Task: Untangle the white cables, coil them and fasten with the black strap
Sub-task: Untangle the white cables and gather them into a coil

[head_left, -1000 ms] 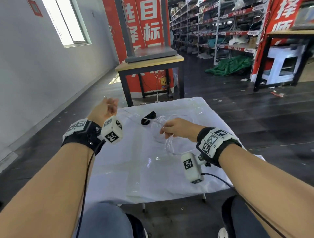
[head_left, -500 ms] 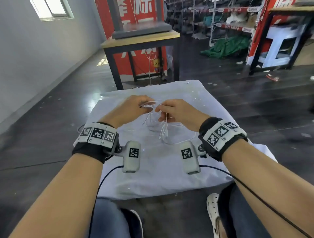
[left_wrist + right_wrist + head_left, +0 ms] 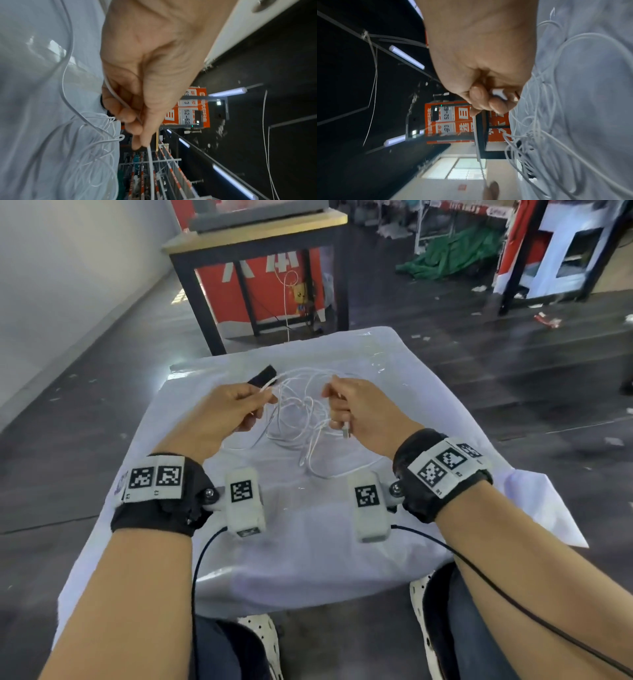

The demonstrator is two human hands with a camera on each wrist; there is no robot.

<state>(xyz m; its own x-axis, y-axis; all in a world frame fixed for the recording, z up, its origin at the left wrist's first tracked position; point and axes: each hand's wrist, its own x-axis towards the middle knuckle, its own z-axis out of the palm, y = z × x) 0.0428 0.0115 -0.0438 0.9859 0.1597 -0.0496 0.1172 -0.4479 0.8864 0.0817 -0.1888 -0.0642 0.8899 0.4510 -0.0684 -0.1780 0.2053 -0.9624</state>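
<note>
A tangle of thin white cables (image 3: 301, 419) hangs and lies between my two hands over a white cloth-covered table (image 3: 308, 542). My left hand (image 3: 236, 409) pinches one cable strand between thumb and curled fingers; the left wrist view shows that strand (image 3: 150, 169) running out past the fingertips. My right hand (image 3: 349, 409) grips another strand with a white plug (image 3: 498, 93) tucked in its curled fingers. A black strap (image 3: 262, 374) lies flat on the cloth just beyond my left hand, untouched.
The cloth drapes over the table's edges on all sides. A wooden-topped table with black legs (image 3: 260, 237) stands beyond on the dark floor. My knees and white perforated shoes (image 3: 260, 635) sit under the near edge.
My hands came together over the tangle, then drew apart with a strand in each, spreading the cables. The head view tilted down toward the table.
</note>
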